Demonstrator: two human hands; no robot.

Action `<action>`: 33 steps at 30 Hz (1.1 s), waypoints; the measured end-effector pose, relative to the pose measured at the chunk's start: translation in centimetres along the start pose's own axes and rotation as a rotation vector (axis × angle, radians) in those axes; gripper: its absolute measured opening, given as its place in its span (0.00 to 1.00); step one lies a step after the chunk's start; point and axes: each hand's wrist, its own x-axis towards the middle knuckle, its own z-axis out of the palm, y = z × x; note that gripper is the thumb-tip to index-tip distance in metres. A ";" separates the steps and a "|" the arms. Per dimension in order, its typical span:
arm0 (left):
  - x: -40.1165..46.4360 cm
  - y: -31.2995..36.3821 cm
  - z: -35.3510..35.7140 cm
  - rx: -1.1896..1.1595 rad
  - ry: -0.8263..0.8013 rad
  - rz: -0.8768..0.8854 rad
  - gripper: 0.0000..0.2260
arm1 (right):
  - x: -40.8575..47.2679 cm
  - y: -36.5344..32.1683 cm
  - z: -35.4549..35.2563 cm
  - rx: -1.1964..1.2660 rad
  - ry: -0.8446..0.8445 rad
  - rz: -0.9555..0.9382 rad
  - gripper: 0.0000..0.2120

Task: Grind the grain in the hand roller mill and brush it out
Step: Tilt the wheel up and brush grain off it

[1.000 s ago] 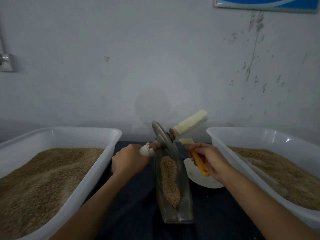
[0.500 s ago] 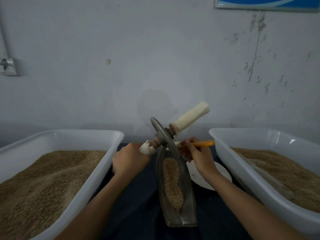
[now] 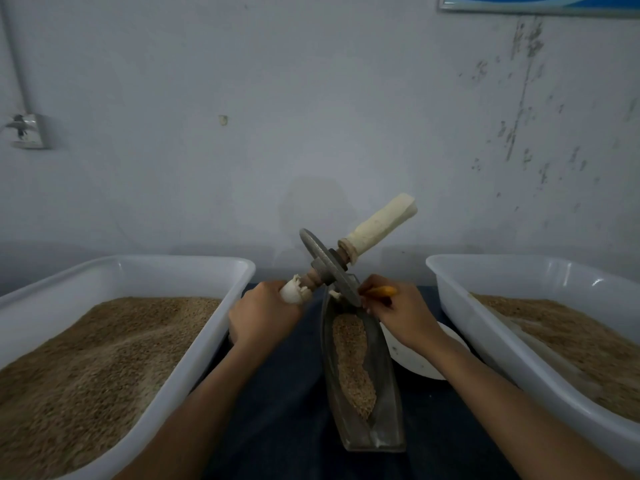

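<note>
Two hands are engaged at frame centre. Your left hand (image 3: 265, 315) grasps the near wrapped handle of the roller wheel (image 3: 327, 268), which stands tilted over the far end of the metal trough (image 3: 388, 393). Your right hand (image 3: 403, 315) pinches an orange-handled brush (image 3: 382, 291); its bristles appear hidden behind the wheel. Grain (image 3: 353, 362) lies along the trough, between two white tubs (image 3: 221, 327).

A dim work corner against a plaster wall

The pale grey, scuffed wall (image 3: 311, 133) filled the back – dark flaking streaks at right, a blue-edged framed sign (image 3: 540, 3) at the top, a small wall socket box (image 3: 29, 131) at left; a dark blue cloth-covered tabletop (image 3: 284, 410) lay below.
</note>
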 end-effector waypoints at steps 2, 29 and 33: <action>0.0 0.0 0.0 0.002 0.002 0.002 0.06 | 0.0 -0.5 -0.4 -0.036 -0.060 0.008 0.10; 0.2 -0.6 1.4 0.000 0.067 0.024 0.03 | -0.9 -1.6 1.4 0.031 0.164 0.259 0.21; 0.1 -0.8 1.7 0.008 0.066 0.031 0.05 | -0.8 -2.1 0.7 -0.034 0.224 0.219 0.27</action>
